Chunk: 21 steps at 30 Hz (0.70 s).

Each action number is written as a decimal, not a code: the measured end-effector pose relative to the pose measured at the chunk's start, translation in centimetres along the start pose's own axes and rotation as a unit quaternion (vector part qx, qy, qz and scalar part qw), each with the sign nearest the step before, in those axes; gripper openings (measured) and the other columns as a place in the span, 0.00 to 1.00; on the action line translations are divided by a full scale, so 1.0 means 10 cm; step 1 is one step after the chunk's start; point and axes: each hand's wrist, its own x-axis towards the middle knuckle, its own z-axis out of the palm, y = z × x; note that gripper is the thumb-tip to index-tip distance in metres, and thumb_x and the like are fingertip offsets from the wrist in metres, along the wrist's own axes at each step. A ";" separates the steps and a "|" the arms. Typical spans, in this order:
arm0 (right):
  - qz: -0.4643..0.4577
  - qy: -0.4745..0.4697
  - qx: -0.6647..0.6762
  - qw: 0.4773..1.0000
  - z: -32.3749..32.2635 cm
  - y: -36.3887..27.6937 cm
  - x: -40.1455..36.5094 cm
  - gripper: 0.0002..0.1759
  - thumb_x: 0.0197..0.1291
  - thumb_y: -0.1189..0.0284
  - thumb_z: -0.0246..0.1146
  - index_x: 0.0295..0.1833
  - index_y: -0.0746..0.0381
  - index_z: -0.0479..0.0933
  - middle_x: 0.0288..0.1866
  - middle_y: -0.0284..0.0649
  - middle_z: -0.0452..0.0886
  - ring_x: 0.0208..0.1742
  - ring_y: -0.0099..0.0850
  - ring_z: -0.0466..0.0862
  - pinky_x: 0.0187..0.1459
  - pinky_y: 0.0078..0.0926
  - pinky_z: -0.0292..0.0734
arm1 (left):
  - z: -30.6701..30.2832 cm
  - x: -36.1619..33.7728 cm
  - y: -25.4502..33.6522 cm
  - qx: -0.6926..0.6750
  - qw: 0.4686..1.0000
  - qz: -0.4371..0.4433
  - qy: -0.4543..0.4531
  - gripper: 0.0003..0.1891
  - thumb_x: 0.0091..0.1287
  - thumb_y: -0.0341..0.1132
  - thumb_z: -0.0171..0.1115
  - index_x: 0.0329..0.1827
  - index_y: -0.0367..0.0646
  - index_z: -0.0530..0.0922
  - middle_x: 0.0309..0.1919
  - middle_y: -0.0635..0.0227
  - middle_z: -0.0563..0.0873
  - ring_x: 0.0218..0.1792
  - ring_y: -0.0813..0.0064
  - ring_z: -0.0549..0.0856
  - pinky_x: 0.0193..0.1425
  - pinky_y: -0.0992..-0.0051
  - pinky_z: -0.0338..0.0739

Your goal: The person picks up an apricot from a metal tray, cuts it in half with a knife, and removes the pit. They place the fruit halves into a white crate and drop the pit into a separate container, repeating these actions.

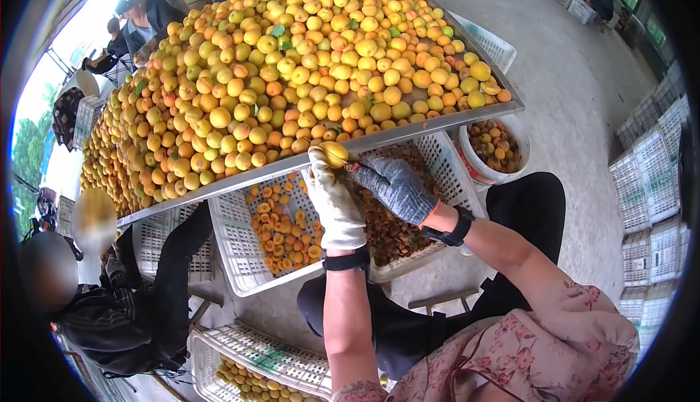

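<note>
My left hand (333,198), in a white glove, is closed around a yellow apricot (335,155) just off the table's front edge. Beside it, my right hand (396,185) wears a grey knitted glove; its fingers are curled in against the fruit. Something small and dark shows between the right fingertips and the apricot, too little of it to name. Below my left hand is a white crate with apricot halves (281,223). Under my right hand, another white crate holds a brown mass of small pieces (397,236), perhaps pits, partly hidden by my arms.
A metal-edged table (430,123) bears a large heap of whole apricots (292,66). To the right stands a white bucket (474,155) of darker fruit. A person in black (131,322) sits at left. Stacked crates (649,190) line the right side; another crate (262,354) lies below.
</note>
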 end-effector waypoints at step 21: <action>0.221 0.045 0.347 0.910 -0.27 0.39 -0.22 0.09 0.63 0.66 0.64 0.43 0.60 0.81 0.35 0.33 0.83 0.33 0.24 0.81 0.34 0.23 0.76 | -0.10 0.08 -0.17 -0.108 0.990 -0.034 0.084 0.21 0.73 0.51 0.50 0.49 0.41 0.75 0.41 0.65 0.80 0.42 0.75 0.79 0.50 0.74 0.77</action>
